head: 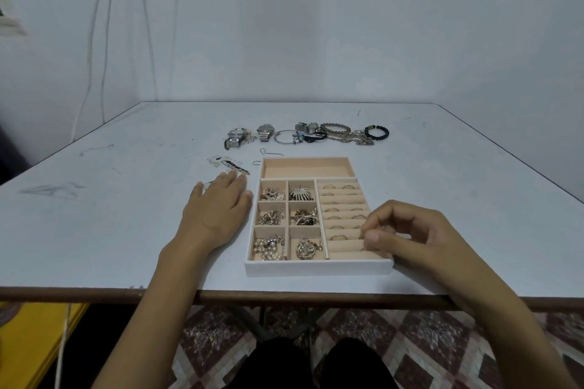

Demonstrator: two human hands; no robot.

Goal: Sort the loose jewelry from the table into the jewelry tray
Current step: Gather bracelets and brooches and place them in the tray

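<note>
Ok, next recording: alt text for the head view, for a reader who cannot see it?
A person's right hand pinches at the ring rolls of a white jewelry tray, while the left hand rests flat on the table beside it. Six small compartments hold earrings; the long far compartment is empty. Watches and bracelets lie in a row beyond.

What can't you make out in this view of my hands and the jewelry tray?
Head view: whether the right hand holds anything; its curled fingers hide it.
Near right end of the ring rolls: covered by that hand.
The small pieces beyond the left hand: too small to identify.
The far bracelet pile: tangled, too small to count.
</note>
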